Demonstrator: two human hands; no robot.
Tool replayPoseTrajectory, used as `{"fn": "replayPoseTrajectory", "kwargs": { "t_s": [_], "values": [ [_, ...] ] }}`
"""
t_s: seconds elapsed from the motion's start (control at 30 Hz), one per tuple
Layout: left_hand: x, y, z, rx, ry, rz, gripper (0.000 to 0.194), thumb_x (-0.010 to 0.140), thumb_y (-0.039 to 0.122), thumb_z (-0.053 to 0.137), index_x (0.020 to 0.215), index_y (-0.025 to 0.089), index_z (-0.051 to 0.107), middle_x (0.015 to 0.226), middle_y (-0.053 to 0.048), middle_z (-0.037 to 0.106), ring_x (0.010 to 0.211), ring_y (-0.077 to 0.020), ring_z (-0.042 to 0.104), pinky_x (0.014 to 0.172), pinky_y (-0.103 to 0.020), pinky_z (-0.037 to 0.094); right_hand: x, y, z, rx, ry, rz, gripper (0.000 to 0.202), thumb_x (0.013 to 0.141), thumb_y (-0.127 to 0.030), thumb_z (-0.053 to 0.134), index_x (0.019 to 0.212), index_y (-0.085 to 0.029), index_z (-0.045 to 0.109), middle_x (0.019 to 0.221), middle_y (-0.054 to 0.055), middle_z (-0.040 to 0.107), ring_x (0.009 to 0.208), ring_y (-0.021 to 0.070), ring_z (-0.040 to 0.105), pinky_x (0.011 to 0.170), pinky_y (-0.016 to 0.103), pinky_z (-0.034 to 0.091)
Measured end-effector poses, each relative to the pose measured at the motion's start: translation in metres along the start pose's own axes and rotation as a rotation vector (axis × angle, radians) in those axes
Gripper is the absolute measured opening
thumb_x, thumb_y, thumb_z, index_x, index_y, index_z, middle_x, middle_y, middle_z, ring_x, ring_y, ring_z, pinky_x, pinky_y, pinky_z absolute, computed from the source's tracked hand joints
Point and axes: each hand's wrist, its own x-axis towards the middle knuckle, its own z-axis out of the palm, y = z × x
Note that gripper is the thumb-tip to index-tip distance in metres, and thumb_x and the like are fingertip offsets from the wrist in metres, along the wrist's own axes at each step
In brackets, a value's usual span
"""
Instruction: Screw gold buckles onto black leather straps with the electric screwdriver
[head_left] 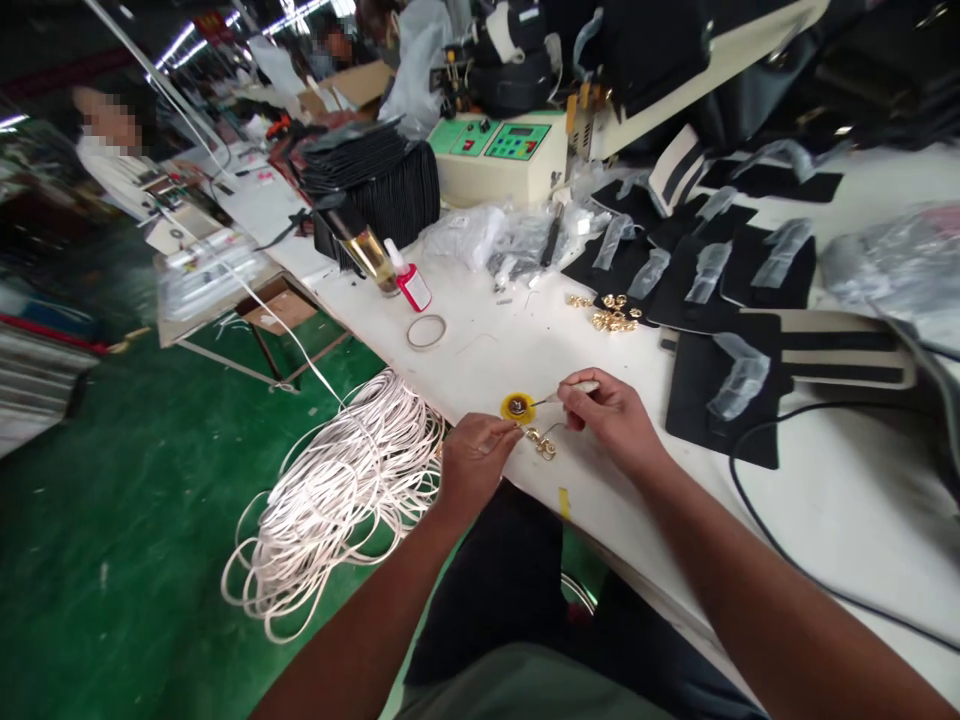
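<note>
My right hand [604, 410] is closed around a slim tool with a pale handle [581, 388], perhaps a small screwdriver or awl. Its thin shaft reaches left to a small round yellow dish [507, 408] that holds small dark and silvery metal bits. Near the table's front edge my left hand [478, 450] pinches with thumb and forefinger; what is between them is too small to make out. Several gold-coloured metal fittings [544, 445] lie between the two hands, just below the dish.
More gold fittings [615, 318] lie beside black panels [720, 400] with plastic-wrapped strips. A red glue bottle [414, 288], a metal ring [426, 332] and a cream machine [502, 165] stand farther back. Coiled white cord [345, 490] lies on the green floor. A person [112, 150] is at far left.
</note>
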Motion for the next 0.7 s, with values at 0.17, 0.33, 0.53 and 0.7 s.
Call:
{"fn": "replayPoseTrajectory", "kwargs": {
  "t_s": [0.17, 0.33, 0.53, 0.7],
  "values": [
    [-0.002, -0.001, 0.004, 0.234, -0.031, 0.255, 0.008, 0.096, 0.023, 0.072, 0.098, 0.024, 0.08, 0.09, -0.005, 0.078, 0.084, -0.0202, 0.07, 0.08, -0.037, 0.058, 0.011, 0.002, -0.017, 0.091, 0.167, -0.023, 0.04, 0.079, -0.055, 0.084, 0.094, -0.021, 0.07, 0.06, -0.003, 0.063, 0.052, 0.0129, 0.053, 0.055, 0.027, 0.042],
    [-0.003, 0.0, 0.008, 0.285, -0.018, 0.311, 0.004, 0.092, 0.027, 0.078, 0.09, 0.023, 0.078, 0.083, -0.003, 0.077, 0.08, -0.0225, 0.07, 0.077, -0.041, 0.055, 0.016, 0.004, -0.02, 0.19, 0.18, -0.016, 0.039, 0.077, -0.054, 0.085, 0.091, -0.021, 0.07, 0.063, -0.003, 0.062, 0.051, 0.0121, 0.052, 0.054, 0.027, 0.042],
    [-0.001, 0.004, -0.007, 0.163, -0.049, 0.176, 0.012, 0.093, 0.033, 0.075, 0.098, 0.023, 0.075, 0.089, -0.003, 0.077, 0.083, -0.0202, 0.073, 0.079, -0.037, 0.06, 0.02, 0.002, -0.022, 0.339, 0.206, -0.023, 0.039, 0.076, -0.052, 0.086, 0.088, -0.02, 0.07, 0.065, -0.003, 0.061, 0.051, 0.0112, 0.052, 0.052, 0.026, 0.041],
    [0.063, 0.002, -0.015, 0.134, -0.079, 0.018, 0.019, 0.096, 0.037, 0.069, 0.106, 0.023, 0.074, 0.091, -0.002, 0.077, 0.083, -0.0181, 0.073, 0.081, -0.032, 0.06, 0.021, -0.005, -0.028, 0.549, 0.274, 0.001, 0.038, 0.072, -0.047, 0.09, 0.082, -0.019, 0.067, 0.066, -0.004, 0.06, 0.05, 0.009, 0.049, 0.049, 0.024, 0.037]
  ]
}}
